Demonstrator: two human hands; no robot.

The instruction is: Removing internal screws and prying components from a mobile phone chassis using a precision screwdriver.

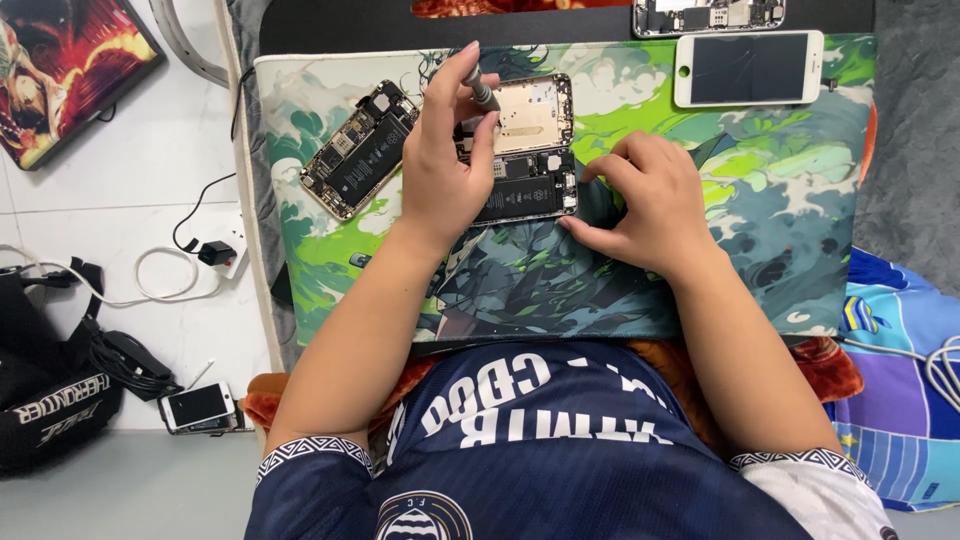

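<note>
An opened gold phone point(528, 150) with its battery and boards exposed lies on a green illustrated mat point(700, 200). My left hand point(445, 160) grips a grey screwdriver point(481, 90), its tip pointing down onto the phone's upper part. My right hand point(645, 200) rests on the mat at the phone's right edge, fingers curled and touching its side. A second opened phone point(362, 148) lies tilted to the left of my left hand.
A detached white phone screen point(750, 67) lies at the mat's top right, another opened phone body point(708, 15) above it. On the floor to the left are a power strip with cables point(225, 255), a black bag point(50, 380) and a small white phone point(198, 406).
</note>
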